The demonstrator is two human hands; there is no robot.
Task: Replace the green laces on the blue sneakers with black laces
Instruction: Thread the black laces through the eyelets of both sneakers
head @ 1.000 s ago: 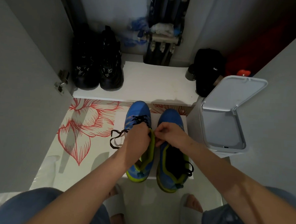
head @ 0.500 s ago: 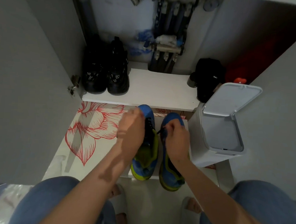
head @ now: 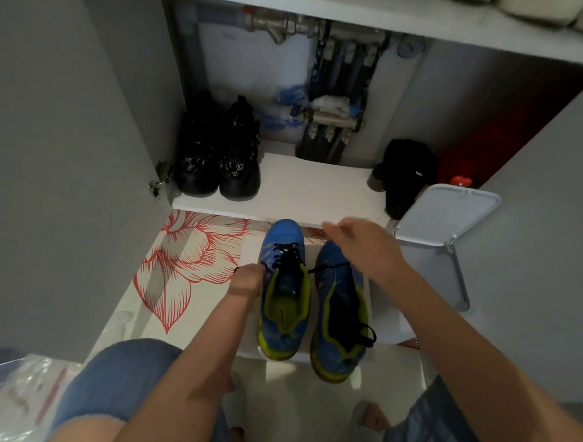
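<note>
The left hand [head: 246, 281] grips an end of the black lace [head: 286, 254] on the blue sneaker [head: 282, 232] just beside it, likely to pull it tight, but the right hand [head: 363, 248] is too blurry to tell.

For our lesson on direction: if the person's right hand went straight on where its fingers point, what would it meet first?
The right hand points left and away: likely the toe of the left sneaker, or the edge of the white shelf. Depth unclear.
</note>
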